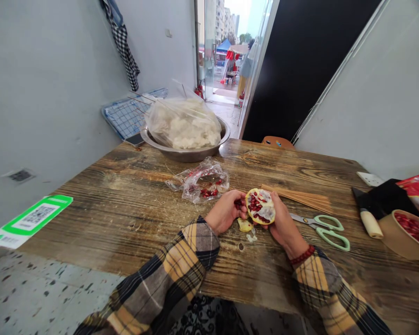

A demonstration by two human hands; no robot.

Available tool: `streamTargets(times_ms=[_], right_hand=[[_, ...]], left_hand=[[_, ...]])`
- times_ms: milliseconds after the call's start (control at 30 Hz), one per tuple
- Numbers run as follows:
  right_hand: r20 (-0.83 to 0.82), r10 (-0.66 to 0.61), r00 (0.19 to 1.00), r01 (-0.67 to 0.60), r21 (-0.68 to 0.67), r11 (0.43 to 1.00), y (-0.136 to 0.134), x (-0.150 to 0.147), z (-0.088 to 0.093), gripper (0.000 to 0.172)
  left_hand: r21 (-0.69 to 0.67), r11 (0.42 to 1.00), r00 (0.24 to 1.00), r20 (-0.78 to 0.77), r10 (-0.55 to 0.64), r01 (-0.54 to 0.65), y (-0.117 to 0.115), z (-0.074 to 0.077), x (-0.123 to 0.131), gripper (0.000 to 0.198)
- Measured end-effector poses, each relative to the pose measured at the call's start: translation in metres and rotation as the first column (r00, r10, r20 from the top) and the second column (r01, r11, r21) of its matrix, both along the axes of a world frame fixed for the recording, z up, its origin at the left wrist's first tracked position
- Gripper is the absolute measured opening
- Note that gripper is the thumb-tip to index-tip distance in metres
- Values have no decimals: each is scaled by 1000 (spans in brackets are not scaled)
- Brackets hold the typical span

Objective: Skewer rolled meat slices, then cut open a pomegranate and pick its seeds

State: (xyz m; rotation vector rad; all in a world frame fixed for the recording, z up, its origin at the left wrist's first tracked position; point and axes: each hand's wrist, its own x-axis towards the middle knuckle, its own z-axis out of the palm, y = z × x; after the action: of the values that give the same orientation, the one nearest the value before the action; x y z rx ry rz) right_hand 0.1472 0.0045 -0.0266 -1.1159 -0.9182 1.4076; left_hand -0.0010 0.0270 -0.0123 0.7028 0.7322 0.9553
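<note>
An opened pomegranate piece point(260, 206), with red seeds and pale membrane facing up, is held in my right hand point(282, 221), whose fingers wrap round its right side. My left hand point(226, 212) is at the fruit's left edge, its fingers curled around several loose red seeds. Below the fruit, a yellow peel scrap point(245, 225) and a bit of whitish membrane point(252, 236) lie on the wooden table point(143, 223). Just beyond my left hand sits a crumpled clear plastic bag point(206, 181) with red seeds in it.
A metal basin point(185, 153) holding a bag of white fluffy material point(188, 123) stands at the back. To the right are wooden skewers point(300, 197), green-handled scissors point(330, 229), a knife point(370, 223) and a paper bowl of red seeds point(398, 239). A QR-code card point(31, 221) lies at left.
</note>
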Motion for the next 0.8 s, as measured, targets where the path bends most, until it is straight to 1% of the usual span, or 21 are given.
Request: streamTargets(times_ms=[100, 200, 300, 367, 433, 700, 800], right_hand=[[9, 2, 1000, -2, -1, 1000, 1, 0, -1, 54], [43, -3, 999, 2, 14, 1000, 1, 0, -3, 54], [105, -16, 994, 6, 87, 996, 1, 2, -5, 50], [129, -27, 991, 9, 135, 991, 2, 3, -6, 48], [134, -34, 990, 14, 148, 989, 2, 4, -7, 47], [153, -19, 988, 5, 95, 996, 0, 3, -7, 52], [120, -16, 993, 9, 61, 998, 1, 3, -7, 54]], left_hand=[[0, 1000, 1000, -28, -8, 8, 1, 0, 0, 11], [53, 999, 997, -72, -2, 6, 1, -3, 0, 18], [101, 995, 993, -121, 10, 3, 0, -5, 0, 30], [120, 993, 986, -165, 22, -2, 0, -5, -1, 33], [123, 992, 982, -188, 25, -2, -1, -5, -1, 32], [89, 996, 984, -176, -3, 19, 0, -3, -1, 18], [79, 997, 988, -157, 1, 12, 0, -3, -1, 13]])
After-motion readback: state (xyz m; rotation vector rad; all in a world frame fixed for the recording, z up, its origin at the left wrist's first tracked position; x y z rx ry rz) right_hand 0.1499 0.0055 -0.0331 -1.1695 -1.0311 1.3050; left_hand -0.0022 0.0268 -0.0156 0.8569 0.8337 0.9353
